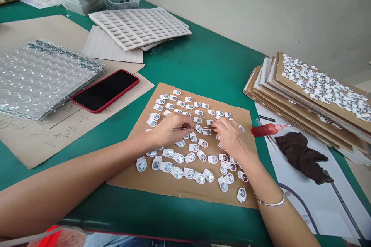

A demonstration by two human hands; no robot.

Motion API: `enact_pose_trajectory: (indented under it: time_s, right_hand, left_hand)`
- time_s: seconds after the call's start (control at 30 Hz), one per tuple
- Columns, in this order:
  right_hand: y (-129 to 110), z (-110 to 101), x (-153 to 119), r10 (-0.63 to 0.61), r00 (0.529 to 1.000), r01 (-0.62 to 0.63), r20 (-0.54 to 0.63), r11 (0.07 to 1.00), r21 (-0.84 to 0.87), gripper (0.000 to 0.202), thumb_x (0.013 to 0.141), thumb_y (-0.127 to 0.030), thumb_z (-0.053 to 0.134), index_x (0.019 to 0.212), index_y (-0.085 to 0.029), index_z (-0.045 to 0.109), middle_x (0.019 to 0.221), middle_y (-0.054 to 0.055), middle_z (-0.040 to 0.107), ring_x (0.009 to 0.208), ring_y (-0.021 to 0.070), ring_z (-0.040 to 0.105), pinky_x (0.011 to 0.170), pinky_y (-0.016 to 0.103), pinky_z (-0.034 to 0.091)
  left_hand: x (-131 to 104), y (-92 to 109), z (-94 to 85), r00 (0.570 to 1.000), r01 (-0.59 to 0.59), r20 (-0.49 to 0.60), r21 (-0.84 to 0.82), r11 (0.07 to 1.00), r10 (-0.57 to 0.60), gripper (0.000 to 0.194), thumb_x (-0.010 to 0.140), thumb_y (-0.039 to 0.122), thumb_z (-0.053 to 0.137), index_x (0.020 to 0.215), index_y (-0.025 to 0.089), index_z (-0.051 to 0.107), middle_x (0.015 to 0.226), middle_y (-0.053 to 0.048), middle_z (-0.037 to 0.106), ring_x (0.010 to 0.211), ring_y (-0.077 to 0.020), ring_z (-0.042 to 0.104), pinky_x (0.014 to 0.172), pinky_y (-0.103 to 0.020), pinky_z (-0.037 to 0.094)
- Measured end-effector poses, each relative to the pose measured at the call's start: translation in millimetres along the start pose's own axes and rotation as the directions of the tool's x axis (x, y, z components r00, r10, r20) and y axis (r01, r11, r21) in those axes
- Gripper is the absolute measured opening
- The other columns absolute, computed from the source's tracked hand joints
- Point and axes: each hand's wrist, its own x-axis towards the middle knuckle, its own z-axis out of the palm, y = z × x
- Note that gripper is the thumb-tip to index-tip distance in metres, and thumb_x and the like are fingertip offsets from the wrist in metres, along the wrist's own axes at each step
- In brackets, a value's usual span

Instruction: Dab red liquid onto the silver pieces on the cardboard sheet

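My left hand (pixel 175 129) is closed in a pinch round a thin metal tool (pixel 175 129), which looks like tweezers. Opposite it, my right hand (pixel 232 135) pinches another slim metal tool (pixel 207 128), its kind too small to make out. Both tips meet at a small round silver part on a white tab (pixel 198 128) between the hands. Under them lies a brown cardboard sheet (pixel 197 195), covered in loose rows of the same round parts with white tabs. Some of these parts are hidden beneath my fingers and wrists.
A red-cased phone (pixel 106 90) and a clear blister tray (pixel 43 81) lie left. White foam trays (pixel 139 27) and plastic boxes (pixel 118 0) sit behind. On the right are stacked cardboard sheets (pixel 313 100), a red-filled bottle (pixel 265 130) and a dark cloth (pixel 301 154).
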Motion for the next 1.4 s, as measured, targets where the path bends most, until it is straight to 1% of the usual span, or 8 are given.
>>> enact_pose_trajectory:
  time_s: [0.1, 0.3, 0.53, 0.73, 0.87, 1.03, 1.2, 1.4]
  right_hand:
    - [0, 1, 0, 0.001, 1.000, -0.001, 0.005, 1.000, -0.001, 0.024, 0.092, -0.011, 0.038, 0.097, -0.018, 0.060, 0.093, 0.005, 0.061, 0.082, 0.0173, 0.055, 0.073, 0.032, 0.037]
    - [0, 2, -1, 0.008, 1.000, -0.008, 0.016, 1.000, 0.004, 0.025, 0.093, -0.013, 0.037, 0.097, -0.017, 0.061, 0.091, 0.006, 0.060, 0.081, 0.0172, 0.055, 0.072, 0.033, 0.037]
    - [-8, -2, -2, 0.044, 0.997, -0.042, 0.064, 0.999, -0.030, 0.034, 0.084, 0.000, 0.034, 0.093, -0.019, 0.062, 0.090, 0.004, 0.060, 0.073, 0.0157, 0.050, 0.069, 0.031, 0.034]
    - [-16, -7, 0, 0.055, 0.997, -0.053, 0.056, 0.997, -0.048, 0.038, 0.084, 0.002, 0.031, 0.088, -0.018, 0.063, 0.084, 0.004, 0.059, 0.063, 0.0143, 0.043, 0.062, 0.030, 0.030]
    - [-13, -6, 0, 0.051, 0.997, -0.049, 0.056, 0.998, -0.038, 0.039, 0.085, 0.001, 0.031, 0.089, -0.018, 0.065, 0.083, 0.004, 0.059, 0.063, 0.0142, 0.043, 0.061, 0.030, 0.029]
    - [-4, 1, 1, 0.015, 0.999, -0.015, 0.042, 1.000, -0.003, 0.036, 0.085, -0.001, 0.033, 0.089, -0.018, 0.064, 0.080, 0.003, 0.058, 0.064, 0.0136, 0.045, 0.063, 0.030, 0.030]
    - [3, 7, 1, -0.052, 0.999, 0.053, -0.014, 0.998, 0.038, 0.033, 0.083, 0.001, 0.035, 0.089, -0.018, 0.062, 0.082, 0.003, 0.059, 0.069, 0.0143, 0.048, 0.065, 0.031, 0.031]
    - [4, 3, 2, -0.074, 0.997, 0.074, 0.016, 0.997, 0.006, 0.033, 0.082, 0.003, 0.036, 0.089, -0.019, 0.060, 0.084, 0.003, 0.060, 0.070, 0.0150, 0.050, 0.066, 0.031, 0.033]
  left_hand:
    - [0, 0, 0.7, 1.000, 0.000, -0.006, -0.010, 1.000, 0.000, 0.016, 0.083, 0.021, 0.051, 0.078, 0.017, 0.066, 0.067, -0.001, 0.064, 0.058, -0.0101, 0.051, 0.055, -0.027, 0.039]
    - [-1, -1, 2.1, 1.000, -0.002, -0.025, 0.006, 1.000, 0.003, 0.018, 0.083, 0.023, 0.050, 0.078, 0.017, 0.067, 0.070, -0.002, 0.066, 0.061, -0.0110, 0.055, 0.056, -0.027, 0.041]
    - [0, 3, 0.3, 1.000, -0.013, 0.004, 0.061, 0.998, 0.012, 0.018, 0.083, 0.020, 0.051, 0.079, 0.015, 0.068, 0.071, -0.003, 0.067, 0.064, -0.0124, 0.057, 0.059, -0.027, 0.043]
    - [0, 4, -0.3, 0.999, -0.027, -0.018, 0.039, 0.999, 0.028, 0.017, 0.083, 0.019, 0.052, 0.080, 0.016, 0.068, 0.072, -0.003, 0.067, 0.065, -0.0121, 0.058, 0.060, -0.027, 0.043]
    - [0, 6, -1.4, 1.000, -0.010, -0.024, 0.025, 1.000, 0.011, 0.016, 0.084, 0.020, 0.053, 0.081, 0.017, 0.068, 0.073, -0.002, 0.067, 0.066, -0.0116, 0.057, 0.061, -0.027, 0.043]
    - [0, 5, -4.3, 0.996, 0.047, -0.079, 0.010, 0.999, -0.046, 0.013, 0.083, 0.024, 0.055, 0.078, 0.018, 0.066, 0.072, 0.000, 0.065, 0.062, -0.0097, 0.055, 0.056, -0.024, 0.042]
    - [-1, 4, -7.0, 0.998, 0.056, -0.022, 0.021, 0.998, -0.056, 0.014, 0.083, 0.023, 0.054, 0.078, 0.017, 0.066, 0.070, 0.000, 0.064, 0.062, -0.0098, 0.055, 0.055, -0.023, 0.041]
    - [-3, 2, -7.0, 1.000, -0.010, 0.021, 0.042, 0.999, 0.009, 0.016, 0.083, 0.020, 0.051, 0.077, 0.015, 0.066, 0.068, -0.001, 0.064, 0.060, -0.0102, 0.052, 0.056, -0.026, 0.040]
